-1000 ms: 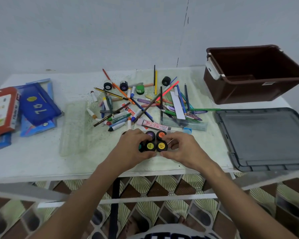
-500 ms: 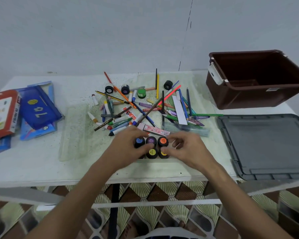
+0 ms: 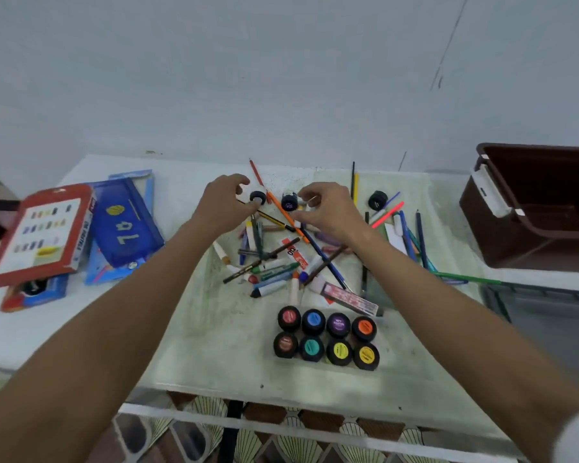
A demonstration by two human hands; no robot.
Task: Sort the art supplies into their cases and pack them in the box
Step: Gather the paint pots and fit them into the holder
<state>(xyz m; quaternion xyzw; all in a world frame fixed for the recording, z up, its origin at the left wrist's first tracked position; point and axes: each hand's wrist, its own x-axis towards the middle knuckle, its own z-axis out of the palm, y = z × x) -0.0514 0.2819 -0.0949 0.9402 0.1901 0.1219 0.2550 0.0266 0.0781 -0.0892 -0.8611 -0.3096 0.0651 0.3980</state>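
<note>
Over the far pile, both half-curled grips [image 3: 226,203] [image 3: 328,208] around paint pots [image 3: 258,196].

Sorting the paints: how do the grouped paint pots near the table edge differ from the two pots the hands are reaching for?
The grouped pots stand upright in two neat rows of four, untouched; the left-hand pot and right-hand pot lie tipped amid the pencil pile, one at each hand. The grouped pots sit near the table's front edge; the two lie toward the back. All have black bodies.

Bare table [image 3: 194,342] left of the paint pots [image 3: 326,337] (pens [image 3: 274,259] crowd behind).
</note>
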